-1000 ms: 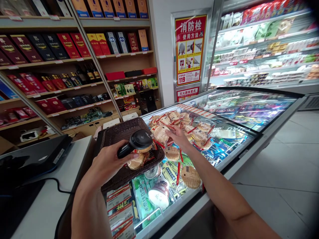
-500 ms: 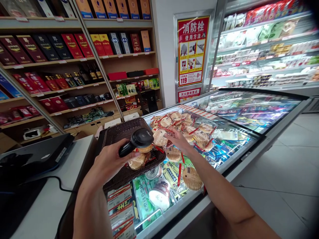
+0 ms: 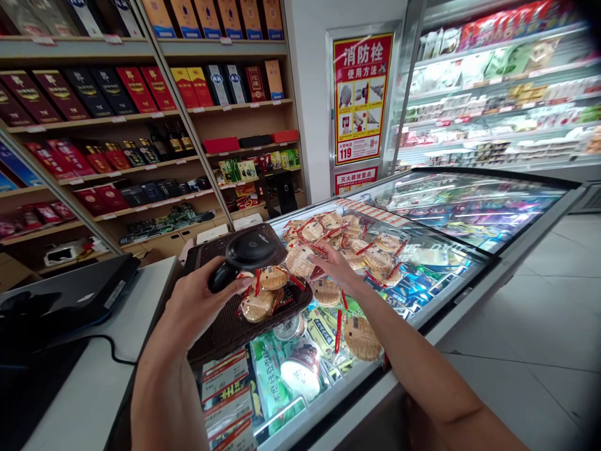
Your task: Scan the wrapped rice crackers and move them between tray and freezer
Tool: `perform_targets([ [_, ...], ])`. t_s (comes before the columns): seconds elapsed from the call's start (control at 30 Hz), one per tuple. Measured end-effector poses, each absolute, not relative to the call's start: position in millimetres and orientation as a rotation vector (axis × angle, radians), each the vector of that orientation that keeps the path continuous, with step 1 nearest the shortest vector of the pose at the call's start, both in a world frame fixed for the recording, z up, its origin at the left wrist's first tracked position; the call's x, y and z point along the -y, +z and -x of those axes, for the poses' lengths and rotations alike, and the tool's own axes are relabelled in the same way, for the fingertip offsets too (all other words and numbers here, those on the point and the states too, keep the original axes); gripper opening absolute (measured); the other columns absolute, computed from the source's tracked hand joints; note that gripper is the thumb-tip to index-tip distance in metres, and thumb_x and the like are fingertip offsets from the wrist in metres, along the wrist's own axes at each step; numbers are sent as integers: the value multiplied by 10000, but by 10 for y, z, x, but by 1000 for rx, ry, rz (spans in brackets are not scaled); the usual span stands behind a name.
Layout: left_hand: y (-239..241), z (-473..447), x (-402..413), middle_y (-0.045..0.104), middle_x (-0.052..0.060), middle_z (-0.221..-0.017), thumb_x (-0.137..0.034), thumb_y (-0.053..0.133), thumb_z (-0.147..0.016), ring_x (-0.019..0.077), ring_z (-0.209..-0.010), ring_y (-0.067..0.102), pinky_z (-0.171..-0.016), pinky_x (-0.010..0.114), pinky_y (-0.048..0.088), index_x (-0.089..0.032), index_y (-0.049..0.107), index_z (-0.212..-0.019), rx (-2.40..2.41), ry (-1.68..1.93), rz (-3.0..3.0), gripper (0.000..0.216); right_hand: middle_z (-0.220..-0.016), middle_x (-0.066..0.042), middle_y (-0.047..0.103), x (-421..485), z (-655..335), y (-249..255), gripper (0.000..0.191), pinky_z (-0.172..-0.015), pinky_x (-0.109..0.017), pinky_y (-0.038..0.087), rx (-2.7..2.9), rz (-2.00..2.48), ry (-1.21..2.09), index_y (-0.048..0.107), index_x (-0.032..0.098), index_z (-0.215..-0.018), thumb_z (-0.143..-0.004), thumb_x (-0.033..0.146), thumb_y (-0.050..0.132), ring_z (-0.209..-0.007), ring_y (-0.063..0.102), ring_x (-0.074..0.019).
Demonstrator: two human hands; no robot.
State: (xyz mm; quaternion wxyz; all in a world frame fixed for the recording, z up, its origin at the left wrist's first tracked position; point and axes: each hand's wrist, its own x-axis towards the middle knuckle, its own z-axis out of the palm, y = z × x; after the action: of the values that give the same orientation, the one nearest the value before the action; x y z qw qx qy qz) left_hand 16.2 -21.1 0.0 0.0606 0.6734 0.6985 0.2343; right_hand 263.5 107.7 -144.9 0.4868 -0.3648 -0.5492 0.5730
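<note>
My left hand (image 3: 197, 304) is closed round the grip of a black barcode scanner (image 3: 241, 255), held over a dark wicker basket (image 3: 230, 322). Round wrapped biscuit packets (image 3: 257, 305) with red seals lie in the basket. My right hand (image 3: 334, 268) reaches over the glass freezer lid (image 3: 422, 275) and pinches one biscuit packet (image 3: 300, 260) at the basket's far edge. Several more such packets (image 3: 361, 247) are spread on the glass, and one (image 3: 360, 337) lies nearer to me.
A white counter (image 3: 89, 388) with a black device (image 3: 61, 300) and a cable is at my left. Wooden shelves (image 3: 141, 113) of boxed goods fill the back wall. An open chiller (image 3: 498, 88) stands at the right, beside a red fire notice (image 3: 360, 97).
The scanner has risen and swung left, uncovering the packets in the basket. My right hand has drawn one packet from the pile on the glass toward the basket.
</note>
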Motion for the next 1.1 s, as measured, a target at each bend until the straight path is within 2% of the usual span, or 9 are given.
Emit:
perform_targets([
  [0.27,-2,-185,205,652,-8,-690,-695,583,-752,212,-674,570,-550,271,322,-259,688,-1073,-2082,553,-2059,551,-720,44,671,-955,-2591,-1322,433,-790,-422,620,1245,814,1479,432,268,-1128,-797,376,689,-698,729,-206],
  [0.4,-38,-285,188,666,-7,-717,-640,591,-769,221,-712,597,-572,258,329,-263,694,-1069,-1977,518,-2144,493,-831,26,701,-940,-2579,-1302,406,-870,-419,594,1198,783,1512,430,271,-1117,-792,326,667,-787,744,-205],
  [0.57,-54,-340,177,686,1,-757,-643,586,-763,245,-756,618,-568,252,320,-273,689,-1056,-1969,502,-2183,484,-932,21,694,-975,-2563,-1361,358,-938,-436,562,1182,681,1538,429,271,-1063,-807,377,657,-839,742,-189],
  [0.83,-36,-404,186,682,11,-799,-655,536,-802,252,-800,615,-576,271,287,-274,647,-1013,-2046,309,-2183,449,-859,20,672,-993,-2547,-1382,359,-918,-393,567,1178,727,1510,448,260,-990,-778,380,711,-845,733,-186],
  [1.0,-36,-372,179,674,-6,-786,-690,540,-786,237,-764,599,-597,274,313,-283,651,-1047,-2021,415,-2130,496,-874,9,692,-977,-2522,-1414,440,-957,-404,551,1193,675,1554,467,262,-1075,-774,418,747,-887,724,-186],
  [1.1,-42,-302,171,672,-17,-742,-713,554,-770,228,-727,590,-623,280,334,-285,655,-1089,-2050,487,-2120,543,-1039,-32,705,-967,-2496,-1443,512,-979,-407,534,1364,552,1618,521,265,-1165,-758,461,762,-988,698,-187],
])
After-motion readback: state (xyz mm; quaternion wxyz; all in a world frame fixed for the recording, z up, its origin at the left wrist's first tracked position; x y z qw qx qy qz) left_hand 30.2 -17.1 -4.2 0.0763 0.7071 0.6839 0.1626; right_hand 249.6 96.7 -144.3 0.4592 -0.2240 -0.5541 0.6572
